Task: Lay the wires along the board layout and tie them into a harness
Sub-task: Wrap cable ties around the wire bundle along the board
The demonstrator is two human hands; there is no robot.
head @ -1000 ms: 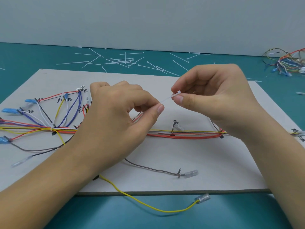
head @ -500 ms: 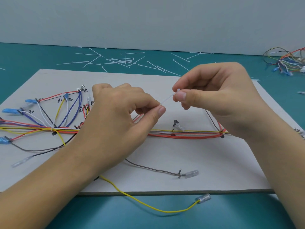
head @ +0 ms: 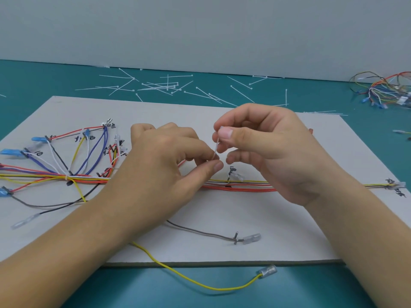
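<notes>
Working over board (head: 289, 230), wire bundle (head: 244, 186) lying along its middle line and passing beneath both hands. Judging best: pulling straight and evenly, closing the loop snug without dragging wires off their marks. Right hand (head: 266, 152) hovering above the bundle, thumb and forefinger pinching the top of the cable tie (head: 215, 150). Left hand (head: 160, 170), fingers curled, pinching its lower end.

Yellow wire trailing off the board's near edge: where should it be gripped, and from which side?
Pinch the yellow wire just behind its clear terminal, from above: that end lies free on the table, off the board, nothing touching it.
</notes>
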